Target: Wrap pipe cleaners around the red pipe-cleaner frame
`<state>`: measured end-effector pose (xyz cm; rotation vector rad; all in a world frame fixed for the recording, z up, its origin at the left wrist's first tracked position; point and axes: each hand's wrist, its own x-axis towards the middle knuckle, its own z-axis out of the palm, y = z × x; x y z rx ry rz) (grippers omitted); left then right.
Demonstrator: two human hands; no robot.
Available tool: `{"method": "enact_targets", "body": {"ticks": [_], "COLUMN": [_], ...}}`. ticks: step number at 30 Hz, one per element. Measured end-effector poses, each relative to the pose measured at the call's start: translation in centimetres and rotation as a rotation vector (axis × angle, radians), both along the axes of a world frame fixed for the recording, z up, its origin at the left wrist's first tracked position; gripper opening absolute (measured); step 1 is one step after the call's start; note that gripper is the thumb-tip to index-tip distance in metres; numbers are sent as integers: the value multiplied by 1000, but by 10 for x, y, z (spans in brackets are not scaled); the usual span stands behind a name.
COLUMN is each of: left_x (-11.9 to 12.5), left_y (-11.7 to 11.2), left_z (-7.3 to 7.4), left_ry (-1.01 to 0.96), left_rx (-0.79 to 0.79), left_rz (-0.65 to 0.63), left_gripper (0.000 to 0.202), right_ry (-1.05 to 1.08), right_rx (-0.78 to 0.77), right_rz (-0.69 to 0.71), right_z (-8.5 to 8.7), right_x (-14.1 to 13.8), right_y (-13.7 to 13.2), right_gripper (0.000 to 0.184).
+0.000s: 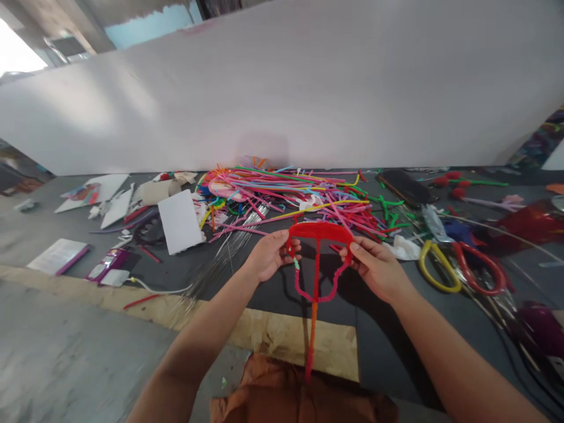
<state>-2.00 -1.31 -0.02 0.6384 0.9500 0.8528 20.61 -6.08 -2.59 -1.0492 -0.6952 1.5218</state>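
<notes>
Between my two hands hangs a red pipe-cleaner figure [316, 267], shaped like a small umbrella with a curved top, a straight stem and a wavy magenta loop below. Its stem turns orange and then red toward my lap. My left hand [274, 254] pinches the left end of the red top, close to a pale green bit on the loop. At the right end, my right hand [374, 261] grips the top between thumb and fingers. Just behind lies a large pile of coloured pipe cleaners [291, 194], mostly pink, with green and red pieces at its right.
Scissors with yellow and red handles [478, 270] lie at the right, near a dark oblong object [408, 189]. Thin wires [229, 252], a white card [180, 222] and a purple device [107, 263] are at the left. A white board [282, 88] stands behind.
</notes>
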Motion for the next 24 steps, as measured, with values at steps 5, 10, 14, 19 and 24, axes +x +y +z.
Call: {"method": "enact_targets", "body": {"ticks": [5, 10, 14, 19, 24], "left_x": [-2, -7, -10, -10, -11], "left_y": [5, 4, 5, 5, 4], "left_z": [-12, -20, -22, -19, -16], "left_ry": [109, 188, 115, -49, -97], "left_rx": [109, 183, 104, -43, -113], "left_rz": [-78, -101, -136, -162, -165], "left_gripper": [24, 24, 24, 27, 25], "right_ry": [-10, -54, -90, -80, -96], "right_rx": [-25, -41, -52, -39, -45], "right_rz": [-17, -27, -25, -53, -57], "right_z": [-2, -6, -6, -6, -6], "right_x": [-1, -2, -3, -2, 0], "right_y": [1, 1, 1, 0, 0], "right_gripper": [26, 23, 22, 21, 23]}}
